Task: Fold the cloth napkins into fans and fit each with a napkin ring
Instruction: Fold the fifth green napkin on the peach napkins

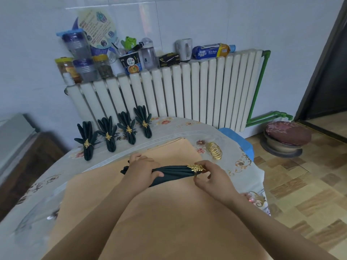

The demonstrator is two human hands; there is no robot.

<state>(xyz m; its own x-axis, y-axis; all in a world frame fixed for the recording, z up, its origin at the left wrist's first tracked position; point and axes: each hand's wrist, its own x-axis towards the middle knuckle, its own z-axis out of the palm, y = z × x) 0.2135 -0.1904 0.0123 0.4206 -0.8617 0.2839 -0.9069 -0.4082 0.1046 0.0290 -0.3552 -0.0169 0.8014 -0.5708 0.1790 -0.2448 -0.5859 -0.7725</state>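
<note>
Head view, one frame. Left hand (pixel 144 168): forearm reaching in from the lower left, palm down, fingers (pixel 156 173) curled round the middle of a pleated dark green napkin (pixel 174 172) and gripping it. Right hand (pixel 210 178): forearm entering from the lower right, thumb and forefinger pinching a gold leaf-pattern napkin ring (pixel 197 168) seated at the napkin's right end; the other fingers hang loosely bent.

Napkin: soft cloth gathered into narrow lengthwise pleats, lying roughly level across the middle of the desk (pixel 169 126), its loose tips showing past the left hand. Beneath it, a tan cloth mat (pixel 169 212), matte and smooth, spread from the near edge toward the centre. Desk cover: pale, glossy, printed with flowers and gold scrolls, rounded at its right edge.

Finished pieces: four dark green fan napkins (pixel 112 135), each cinched by a gold leaf ring, in a slanting row along the far left of the desk, just in front of a white ribbed radiator (pixel 187 94). Spare gold rings (pixel 215 150): a small group of plain metal hoops, near the mat's far right corner, apart from both hands.

Open room: bare mat on the near side of the hands; a strip of cover between mat and fan row. Right of the desk edge, a wood-pattern floor (pixel 300 184) with a round cushioned stool (pixel 287 136).
</note>
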